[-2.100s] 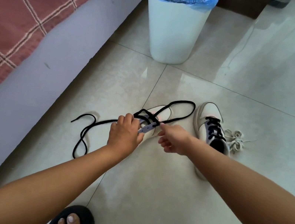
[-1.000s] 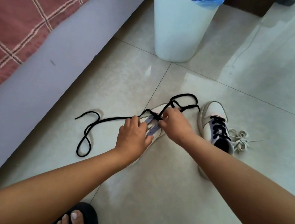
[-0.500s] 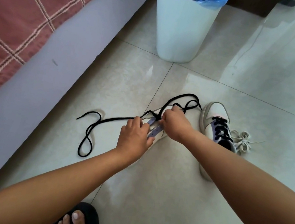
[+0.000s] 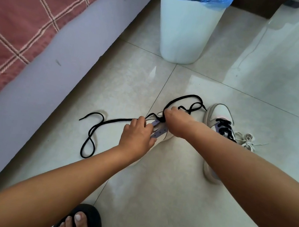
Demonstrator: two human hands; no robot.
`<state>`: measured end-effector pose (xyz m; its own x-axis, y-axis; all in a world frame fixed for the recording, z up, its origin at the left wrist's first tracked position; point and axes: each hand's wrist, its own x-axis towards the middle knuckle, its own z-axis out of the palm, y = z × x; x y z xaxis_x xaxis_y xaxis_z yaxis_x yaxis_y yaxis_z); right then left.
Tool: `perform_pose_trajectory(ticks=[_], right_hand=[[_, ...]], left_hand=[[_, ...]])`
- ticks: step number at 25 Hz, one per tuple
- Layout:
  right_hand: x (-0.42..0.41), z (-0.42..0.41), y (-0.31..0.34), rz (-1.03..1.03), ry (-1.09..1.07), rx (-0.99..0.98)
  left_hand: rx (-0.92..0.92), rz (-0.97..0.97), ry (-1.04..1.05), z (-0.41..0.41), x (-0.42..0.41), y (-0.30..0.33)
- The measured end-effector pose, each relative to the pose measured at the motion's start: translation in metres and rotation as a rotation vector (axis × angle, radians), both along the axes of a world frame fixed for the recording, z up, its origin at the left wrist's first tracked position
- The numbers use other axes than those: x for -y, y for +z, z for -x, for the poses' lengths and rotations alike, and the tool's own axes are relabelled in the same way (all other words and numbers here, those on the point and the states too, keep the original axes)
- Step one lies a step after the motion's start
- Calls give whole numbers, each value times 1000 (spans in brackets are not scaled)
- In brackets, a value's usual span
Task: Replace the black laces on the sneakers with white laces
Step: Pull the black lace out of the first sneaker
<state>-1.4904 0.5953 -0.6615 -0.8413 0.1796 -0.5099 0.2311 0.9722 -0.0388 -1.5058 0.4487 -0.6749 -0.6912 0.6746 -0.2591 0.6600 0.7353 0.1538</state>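
A white sneaker with lilac eyelet strips lies on the floor tiles, mostly hidden under my hands. My left hand grips its near side. My right hand pinches the black lace at the far eyelets. That lace trails loose to the left and loops beyond the toe. The second sneaker lies to the right, with its black lace still threaded through it. A bundle of white laces rests beside it.
A white bin with a blue liner stands beyond the shoes. A bed with a red checked cover and a grey side runs along the left. My foot in a black sandal is at the bottom edge.
My right hand moved from the near eyelets to the far end of the shoe and pulled the black lace out of more eyelets. The lace loop beyond the toe has bunched up.
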Motion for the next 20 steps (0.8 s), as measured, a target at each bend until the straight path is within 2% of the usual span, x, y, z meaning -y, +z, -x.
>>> perform_pose_trajectory(ticks=[5, 10, 13, 15, 17, 20], right_hand=[[-10, -6, 11, 96, -41, -48], [-8, -9, 6, 235, -229, -104], [-5, -19, -2, 260, -318, -72], [-3, -25, -6, 165, -229, -113], [-4, -26, -9, 115, -150, -136], [-12, -27, -9, 260, -216, -127]], left_hand=[[-35, 60, -122, 8, 4, 3], [-93, 128, -223, 22, -5, 11], [-147, -11, -448, 42, -2, 11], [-224, -100, -558, 59, 2, 9], [-231, -111, -562, 68, 3, 6], [-242, -171, -612, 69, 4, 5]])
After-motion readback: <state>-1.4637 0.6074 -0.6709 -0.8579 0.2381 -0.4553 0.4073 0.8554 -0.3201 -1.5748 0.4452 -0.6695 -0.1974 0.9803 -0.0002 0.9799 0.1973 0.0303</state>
